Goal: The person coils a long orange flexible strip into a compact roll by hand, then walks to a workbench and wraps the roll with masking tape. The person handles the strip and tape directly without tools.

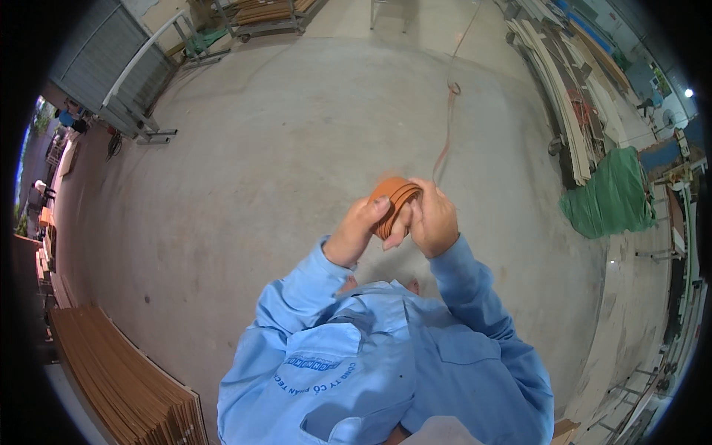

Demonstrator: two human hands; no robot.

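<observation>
A coil of flat orange strap (pixel 393 194), wound in several layers, is held up in front of my chest between both hands. My left hand (pixel 359 228) grips the coil's left side, its thumb pressed on the near edge. On the other side my right hand (pixel 435 220) is closed around the coil, with fingers reaching into its open middle. From beside my right hand a loose length of strap (pixel 448 126) runs away over the floor, with a small loop or twist along it. Its far end, thin and faint, cannot be made out.
Stacked brown sheets (pixel 126 371) stand at the near left. Long boards (pixel 552 96) and a green cover (pixel 612 194) line the right. A white metal frame (pixel 144 67) stands at the far left, and a wheeled cart (pixel 267 22) with boards at the back.
</observation>
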